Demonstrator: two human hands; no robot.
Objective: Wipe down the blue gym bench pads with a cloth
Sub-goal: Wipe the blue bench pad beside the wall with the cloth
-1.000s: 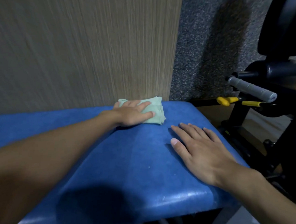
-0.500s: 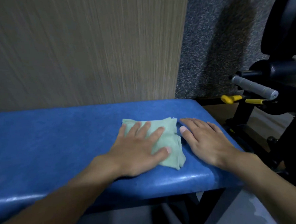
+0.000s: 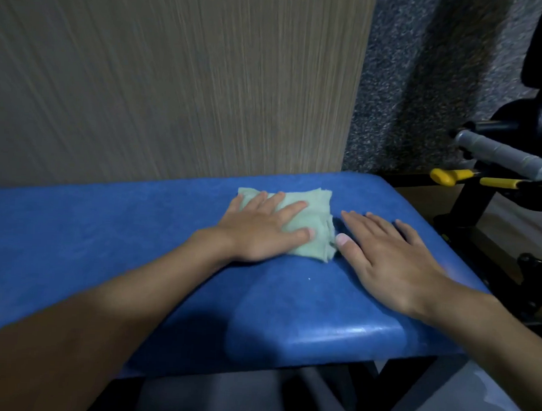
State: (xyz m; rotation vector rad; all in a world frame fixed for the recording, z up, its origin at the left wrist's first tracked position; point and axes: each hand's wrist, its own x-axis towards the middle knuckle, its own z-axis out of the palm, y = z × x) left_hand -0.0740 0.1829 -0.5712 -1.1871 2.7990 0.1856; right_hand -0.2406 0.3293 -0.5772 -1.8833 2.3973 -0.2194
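Observation:
The blue bench pad [image 3: 105, 228] stretches across the view, its right end near me. A folded pale green cloth [image 3: 312, 226] lies flat on the pad towards that right end. My left hand [image 3: 259, 230] presses palm-down on the cloth, fingers spread over its left part. My right hand [image 3: 389, 258] rests flat on the bare pad just right of the cloth, thumb tip almost touching the cloth's edge, holding nothing.
A wood-grain wall panel [image 3: 176, 74] rises right behind the pad. To the right stands a black gym machine [image 3: 483, 210] with a grey handle [image 3: 504, 156] and yellow levers [image 3: 450, 176]. Grey floor [image 3: 473, 401] shows below the pad's end.
My left hand slid the cloth from the pad's far edge to its near edge, then back towards the middle. My right hand stayed flat on the pad.

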